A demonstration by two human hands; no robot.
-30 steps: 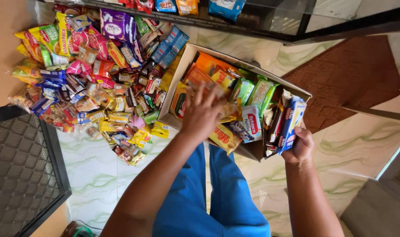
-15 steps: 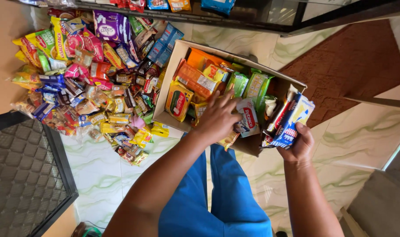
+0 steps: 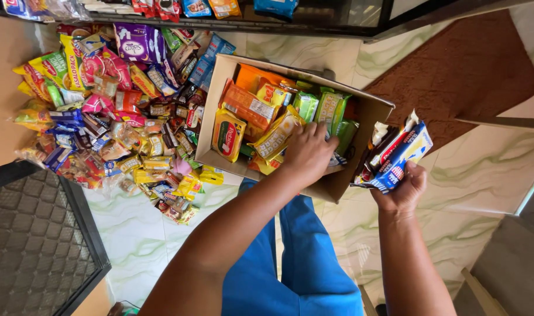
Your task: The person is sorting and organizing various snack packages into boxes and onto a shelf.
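Left hand (image 3: 306,153) now further right and deeper in the box (image 3: 360,108) than a second ago, off the orange and yellow packs at the middle and down among the packets at the near right corner. Fingers curled down onto the packets there; whether closed on one, cannot tell, since the back of the hand hides the tips. Right hand (image 3: 402,190) drawn out past the box's right wall, no longer resting at the near edge, with the bundle of packets (image 3: 395,153) lifted clear and tilted up to the right. Fingers wrapped firmly round that bundle, a blue pack outermost, darker and white-ended ones behind it. Judging from this: sorting in hand, one lot gathered on the right while the left digs for more.

Inside the box, green packs (image 3: 330,108) at the far right, orange packs (image 3: 247,105) and a yellow one (image 3: 227,133) toward the left. On the floor (image 3: 132,234) to the left, a large heap of snacks (image 3: 109,111), touching the box's left wall. Brown mat (image 3: 466,70) far right. Dark shelf edge (image 3: 313,26) along the far side, more packets on it. Blue trousers (image 3: 296,257) below the box. Packed contents crowding the left hand's reach.
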